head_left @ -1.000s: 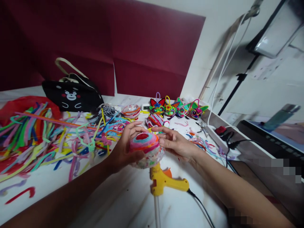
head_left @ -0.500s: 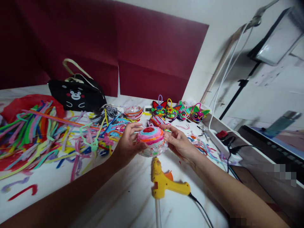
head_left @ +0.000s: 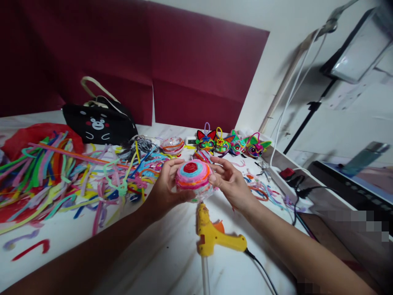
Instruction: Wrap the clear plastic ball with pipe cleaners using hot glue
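Between both hands is a clear round plastic bowl-like piece (head_left: 196, 177), its upper side covered with rings of pipe cleaner: red in the centre, then light blue, pink and orange. My left hand (head_left: 172, 184) grips its left side, thumb across the lower front. On the right edge, my right hand (head_left: 229, 180) has its thumb and fingers closed. Just below the piece, a yellow glue gun (head_left: 211, 233) lies on the white table, its nozzle pointing away from me and a clear glue stick in its back. Another striped round piece (head_left: 202, 155) sits right behind.
Loose pipe cleaners (head_left: 123, 176) spread over the left, near a black bag (head_left: 100, 123). Several finished animal-face ornaments (head_left: 206, 141) stand at the back beside a striped bowl (head_left: 172, 145). The gun's black cord (head_left: 260, 266) runs toward me. A power strip (head_left: 288, 180) lies right.
The round piece has tilted so its ringed top faces me more, and less of the clear side shows. My left thumb sits lower and further across its front.
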Motion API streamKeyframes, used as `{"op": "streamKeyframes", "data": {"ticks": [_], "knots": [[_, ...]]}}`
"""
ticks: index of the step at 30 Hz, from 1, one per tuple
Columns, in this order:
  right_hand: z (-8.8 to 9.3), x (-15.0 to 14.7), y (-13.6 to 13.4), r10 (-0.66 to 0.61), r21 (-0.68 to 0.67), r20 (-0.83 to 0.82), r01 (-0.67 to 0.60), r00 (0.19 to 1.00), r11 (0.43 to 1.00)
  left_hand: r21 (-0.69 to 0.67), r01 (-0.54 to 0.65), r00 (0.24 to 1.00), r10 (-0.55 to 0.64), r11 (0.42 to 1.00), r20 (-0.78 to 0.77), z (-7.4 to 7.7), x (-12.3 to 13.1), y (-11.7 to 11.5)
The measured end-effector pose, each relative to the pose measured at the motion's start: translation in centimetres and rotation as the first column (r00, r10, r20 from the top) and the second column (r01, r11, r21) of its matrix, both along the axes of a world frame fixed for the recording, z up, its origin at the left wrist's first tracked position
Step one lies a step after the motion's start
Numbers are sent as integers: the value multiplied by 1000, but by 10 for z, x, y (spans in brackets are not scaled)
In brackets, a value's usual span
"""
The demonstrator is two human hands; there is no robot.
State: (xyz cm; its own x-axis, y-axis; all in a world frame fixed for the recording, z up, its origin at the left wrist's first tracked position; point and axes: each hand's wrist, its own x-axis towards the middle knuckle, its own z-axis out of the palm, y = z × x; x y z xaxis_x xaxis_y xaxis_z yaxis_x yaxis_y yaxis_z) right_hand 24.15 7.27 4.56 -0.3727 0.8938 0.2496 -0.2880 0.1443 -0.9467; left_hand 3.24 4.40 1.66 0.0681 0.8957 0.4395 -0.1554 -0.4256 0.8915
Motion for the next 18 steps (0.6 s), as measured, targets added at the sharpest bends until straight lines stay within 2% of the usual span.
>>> {"op": "streamKeyframes", "data": {"ticks": [5,9,14,18], "knots": [[1,-7,-11,-65,26,15,65,998,998,-8,-9,1000,9,1000,2,3,0,0],[2,-11,-18,-116,98,55,110,992,989,-54,-36,999,35,998,-26,8,1,-5],[9,-3,-19,-13,144,187,-15,982,989,-78,-65,998,64,995,-20,16,1,-9],[16,6,-18,-25,235,294,-47,955,971,-72,-36,999,33,997,-43,14,-1,-7]]}}
